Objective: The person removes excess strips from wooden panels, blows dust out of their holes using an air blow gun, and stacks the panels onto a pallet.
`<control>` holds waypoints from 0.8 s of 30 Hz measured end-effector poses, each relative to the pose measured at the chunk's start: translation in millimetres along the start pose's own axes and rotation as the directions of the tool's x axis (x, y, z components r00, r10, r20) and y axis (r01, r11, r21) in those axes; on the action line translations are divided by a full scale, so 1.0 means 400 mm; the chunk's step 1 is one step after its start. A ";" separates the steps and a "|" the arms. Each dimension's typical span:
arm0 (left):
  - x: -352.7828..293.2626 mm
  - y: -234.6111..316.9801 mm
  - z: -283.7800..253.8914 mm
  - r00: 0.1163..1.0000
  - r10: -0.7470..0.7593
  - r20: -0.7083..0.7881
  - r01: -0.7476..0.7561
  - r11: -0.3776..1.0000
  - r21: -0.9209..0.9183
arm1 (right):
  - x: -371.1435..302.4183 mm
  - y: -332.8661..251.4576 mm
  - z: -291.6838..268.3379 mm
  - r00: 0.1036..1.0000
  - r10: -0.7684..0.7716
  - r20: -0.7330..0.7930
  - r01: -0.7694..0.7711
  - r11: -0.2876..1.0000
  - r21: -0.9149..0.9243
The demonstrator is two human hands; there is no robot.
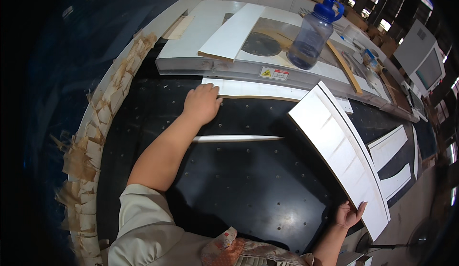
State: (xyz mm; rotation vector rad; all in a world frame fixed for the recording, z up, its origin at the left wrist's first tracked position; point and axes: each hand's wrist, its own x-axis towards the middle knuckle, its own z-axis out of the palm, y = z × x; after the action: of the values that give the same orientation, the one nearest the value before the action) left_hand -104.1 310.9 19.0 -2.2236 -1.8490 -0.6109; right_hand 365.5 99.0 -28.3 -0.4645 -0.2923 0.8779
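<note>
My right hand [349, 214] grips the lower near edge of a long, curved white board [337, 146], thumb on its white face. This board is tilted up at the right, with a brown edge and a groove along its outer curve. My left hand [202, 104] is closed at the left end of another white board [260, 90]. That one lies flat on the black table, close against the clear-fronted machine beam, its right part hidden behind the raised board. A narrow white strip [236, 138] lies nearer to me.
A blue-lidded water bottle [311, 36] and a loose white board [233, 32] rest on the machine's top [186, 41]. White offcuts [388, 147] lie at the right. Torn brown tape lines the left rail [103, 122]. A monitor [423, 58] stands at the far right.
</note>
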 end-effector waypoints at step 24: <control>-0.084 0.122 -0.078 0.937 -0.190 0.293 0.114 0.959 0.258 | 0.010 -0.018 -0.033 0.984 0.016 0.180 -0.034 0.995 0.097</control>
State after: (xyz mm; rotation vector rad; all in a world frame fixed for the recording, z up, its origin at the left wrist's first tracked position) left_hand -67.3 258.4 38.5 -2.1282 -2.1311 -0.0428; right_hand 378.1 94.8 -35.8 -0.2970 -0.4061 0.9560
